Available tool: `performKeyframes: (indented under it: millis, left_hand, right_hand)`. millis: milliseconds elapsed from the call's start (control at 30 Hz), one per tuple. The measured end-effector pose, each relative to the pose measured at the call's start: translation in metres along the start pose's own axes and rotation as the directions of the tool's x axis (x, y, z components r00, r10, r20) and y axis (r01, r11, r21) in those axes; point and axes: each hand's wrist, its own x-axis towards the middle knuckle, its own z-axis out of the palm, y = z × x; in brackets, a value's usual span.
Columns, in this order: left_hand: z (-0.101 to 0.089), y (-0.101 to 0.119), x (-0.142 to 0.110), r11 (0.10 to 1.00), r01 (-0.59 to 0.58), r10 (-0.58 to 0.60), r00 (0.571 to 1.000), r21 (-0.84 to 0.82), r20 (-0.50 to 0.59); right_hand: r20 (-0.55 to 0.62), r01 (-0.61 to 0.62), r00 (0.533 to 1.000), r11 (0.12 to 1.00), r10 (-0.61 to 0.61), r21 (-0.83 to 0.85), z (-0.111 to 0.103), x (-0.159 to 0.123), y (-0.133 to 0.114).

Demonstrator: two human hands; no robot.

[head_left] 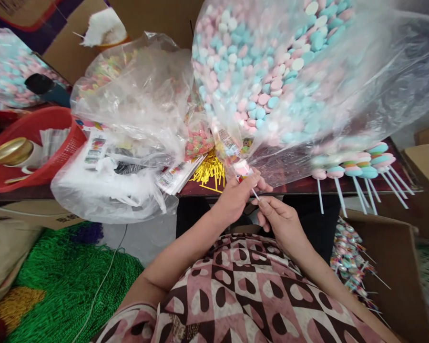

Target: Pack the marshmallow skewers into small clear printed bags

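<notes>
A marshmallow lollipop in a clear printed wrapper is held just above the table's front edge. My left hand is closed around the wrapper just below the pink and white candy. Lower down, my right hand pinches the white stick between thumb and finger. Left of my left hand lies a pile of gold twist ties beside a stack of printed wrappers. Several finished-looking candies on sticks lie at the right, their sticks jutting past the table edge.
A big clear bag of pink, blue and white candies fills the back. Further left are a bag of gummies, plastic bags and a red basket. Below right, a cardboard box holds wrapped lollipops; green cords lie lower left.
</notes>
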Motion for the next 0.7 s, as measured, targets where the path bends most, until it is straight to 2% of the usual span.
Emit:
performKeyframes:
  millis: [67,133,233,367,433,600,700]
  left_hand:
    - [0.000,-0.005,-0.004,0.998,0.061,-0.061,0.998,0.000,0.012]
    - [-0.003,-0.001,-0.007,0.999,0.053,-0.053,0.998,-0.009,0.015]
    - [-0.010,0.020,-0.005,0.998,-0.055,0.055,0.998,-0.044,0.009]
    - [-0.012,0.040,0.006,0.985,-0.169,0.166,0.984,-0.045,-0.067]
    - [-0.010,0.035,0.009,0.989,-0.142,0.139,0.986,-0.032,-0.089]
    - [-0.006,0.009,0.003,0.998,-0.045,0.043,0.997,-0.031,-0.057]
    - [-0.006,0.005,-0.003,1.000,0.028,-0.028,0.999,-0.010,-0.038]
  right_hand:
    - [-0.010,0.013,1.000,0.999,-0.012,0.039,0.003,0.002,0.001]
    - [-0.005,0.028,1.000,0.998,-0.028,0.053,0.003,0.003,0.001]
    - [0.024,0.029,0.999,0.999,-0.029,0.013,-0.001,0.002,0.002]
    - [0.082,-0.058,0.995,0.998,0.060,-0.027,-0.002,-0.002,0.003]
    - [0.068,-0.074,0.995,0.997,0.075,-0.027,-0.001,-0.003,0.003]
    - [0.001,-0.053,0.999,0.999,0.053,0.007,0.004,0.000,0.000]
    - [0.035,-0.079,0.997,0.991,0.075,0.105,0.006,0.002,-0.002]
